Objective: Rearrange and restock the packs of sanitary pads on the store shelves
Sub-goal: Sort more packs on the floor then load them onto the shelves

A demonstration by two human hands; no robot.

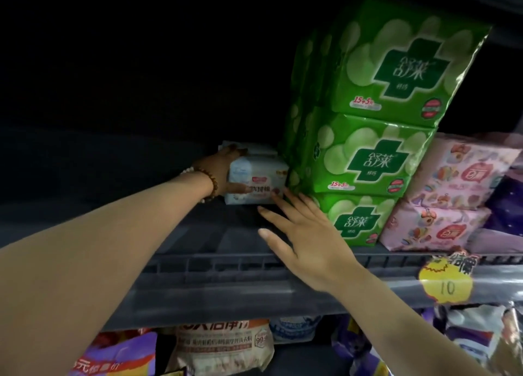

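Note:
A small white and pale blue pack of pads sits deep on the dark shelf, left of a stack of three green packs. My left hand, with bead bracelets at the wrist, grips the white pack's left end, fingers over its top and thumb along its front. My right hand is stretched out flat with straight fingers, its fingertips at the white pack's lower right corner and beside the bottom green pack. Another white pack shows partly behind the first.
Pink patterned packs are stacked right of the green ones, with purple packs further right. A yellow price tag marked 10 hangs on the shelf's front rail. Below are more packs. The shelf's left part is dark and bare.

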